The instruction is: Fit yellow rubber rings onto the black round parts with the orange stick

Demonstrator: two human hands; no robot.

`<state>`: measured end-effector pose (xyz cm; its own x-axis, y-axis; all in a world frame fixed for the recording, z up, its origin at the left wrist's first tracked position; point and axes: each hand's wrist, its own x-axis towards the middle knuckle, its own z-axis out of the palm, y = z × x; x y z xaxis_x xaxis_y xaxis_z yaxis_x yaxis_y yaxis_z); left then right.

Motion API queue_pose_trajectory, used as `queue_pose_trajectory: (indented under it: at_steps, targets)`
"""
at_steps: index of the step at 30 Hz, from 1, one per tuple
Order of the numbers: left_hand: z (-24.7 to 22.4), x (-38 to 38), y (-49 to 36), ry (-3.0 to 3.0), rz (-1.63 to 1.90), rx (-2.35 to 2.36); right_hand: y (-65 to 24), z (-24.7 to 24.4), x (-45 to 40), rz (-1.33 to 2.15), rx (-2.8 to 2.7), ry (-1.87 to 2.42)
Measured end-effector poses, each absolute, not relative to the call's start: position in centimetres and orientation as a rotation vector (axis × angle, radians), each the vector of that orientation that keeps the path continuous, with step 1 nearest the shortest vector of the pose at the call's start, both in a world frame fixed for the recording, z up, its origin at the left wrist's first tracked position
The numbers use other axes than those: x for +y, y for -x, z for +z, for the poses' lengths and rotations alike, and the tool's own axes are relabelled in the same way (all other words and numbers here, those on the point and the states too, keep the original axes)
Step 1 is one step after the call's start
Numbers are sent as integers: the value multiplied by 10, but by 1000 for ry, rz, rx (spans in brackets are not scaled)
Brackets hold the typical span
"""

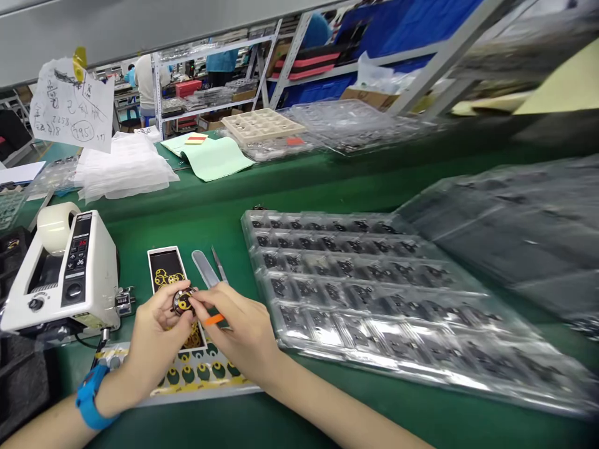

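Observation:
Between the fingertips of my left hand (159, 330) is a small round black part (182, 302) with a yellow ring-shaped piece on its face. The thumb and index finger of my right hand (241, 327) are pinched at the part's right edge, and an orange strip (214, 320) shows at those fingers. Under my hands lies a white box (150, 265) holding yellow ring pieces (163, 277). A sheet with yellow and dark green shapes (203, 372) lies below it. Tweezers (218, 263) and a translucent flat tool (202, 266) rest just beyond my right hand.
A white tape dispenser (93, 268) stands at the left. Clear compartment trays (327, 265) of small dark parts cover the right side of the green table (206, 218). Papers, white sheets (124, 165) and a beige tray (262, 125) lie farther back, before shelves and people.

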<state>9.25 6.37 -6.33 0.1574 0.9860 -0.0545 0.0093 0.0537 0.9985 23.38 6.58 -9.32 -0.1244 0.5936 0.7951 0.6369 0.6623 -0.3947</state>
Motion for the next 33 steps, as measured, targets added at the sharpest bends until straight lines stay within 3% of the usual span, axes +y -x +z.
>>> queue_pose_trajectory:
  at_steps: [13, 21, 27, 33]
  targets:
    - [-70, 52, -89, -1569, 980, 1227, -234, -89, 68, 393, -1687, 1091]
    - [-78, 72, -81, -1354, 1050, 1261, -245, -79, 71, 1160, -1547, 1029]
    - [-51, 85, -74, -1160, 1332, 1158, -246, -91, 78, 1014, -2015, 1395]
    - [-38, 81, -69, -1002, 1295, 1146, -253, -75, 66, 725, -2176, 1451]
